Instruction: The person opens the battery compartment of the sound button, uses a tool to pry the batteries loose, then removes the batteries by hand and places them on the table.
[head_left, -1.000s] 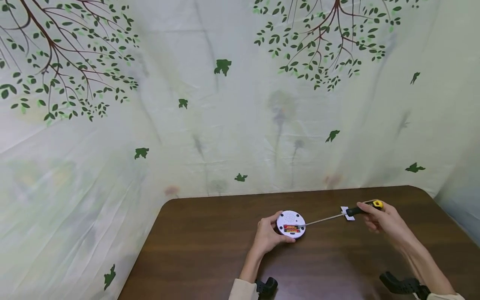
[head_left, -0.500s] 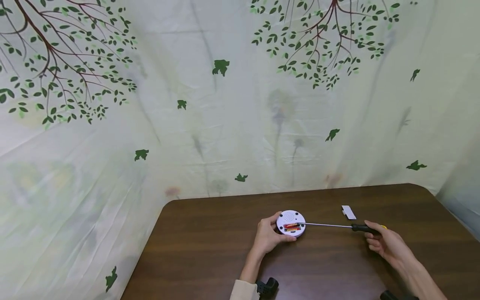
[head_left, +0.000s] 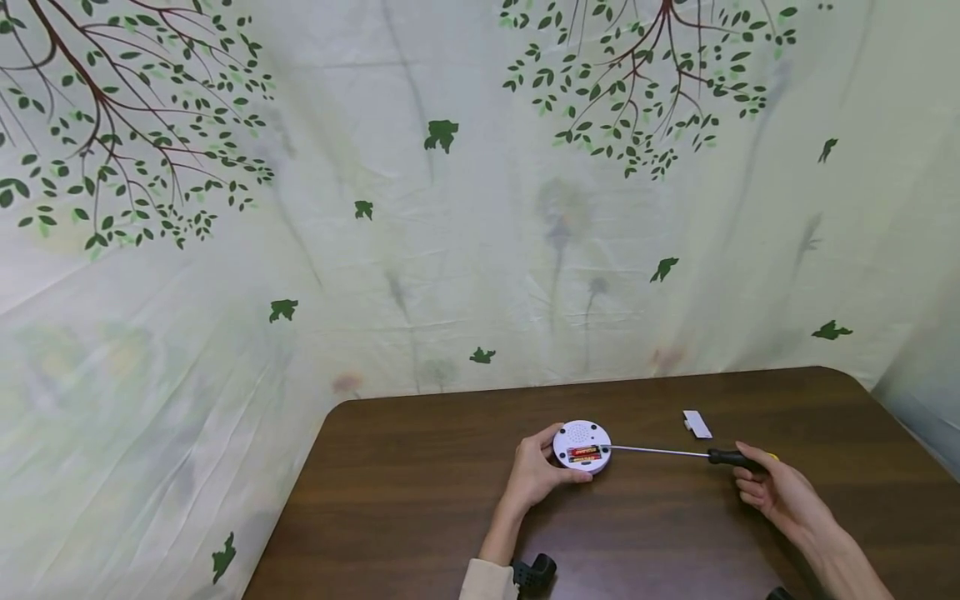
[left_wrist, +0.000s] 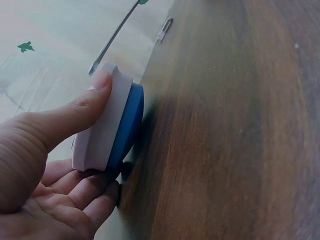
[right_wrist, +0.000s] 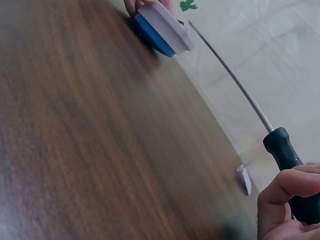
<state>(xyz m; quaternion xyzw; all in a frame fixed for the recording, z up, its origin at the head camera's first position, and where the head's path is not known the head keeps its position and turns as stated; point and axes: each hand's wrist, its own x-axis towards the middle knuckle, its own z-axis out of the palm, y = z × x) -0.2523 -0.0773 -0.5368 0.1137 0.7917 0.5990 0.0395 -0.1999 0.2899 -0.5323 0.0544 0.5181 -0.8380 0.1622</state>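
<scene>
My left hand (head_left: 542, 467) grips a round white device (head_left: 582, 435) by its edge, thumb on the near side. The left wrist view shows a white upper part and a blue lower part (left_wrist: 129, 120) facing the table. The device's upturned face has an uncovered battery compartment with red batteries (head_left: 585, 453) in it. A screwdriver (head_left: 660, 451) with a long metal shaft and a dark handle is held in my right hand (head_left: 783, 497). Its tip reaches over the device near the batteries; in the right wrist view the tip (right_wrist: 191, 24) appears apart from the device.
A small white cover (head_left: 697, 424) lies on the brown table (head_left: 420, 500), behind the screwdriver. The table's far edge meets a pale curtain (head_left: 480, 250) printed with branches and leaves. Dark wrist straps show, such as one on the left arm (head_left: 534, 573).
My right hand has come lower and nearer, levelling the screwdriver's shaft, then shifted slightly right. The white cover now shows fully. The left hand and device have hardly moved.
</scene>
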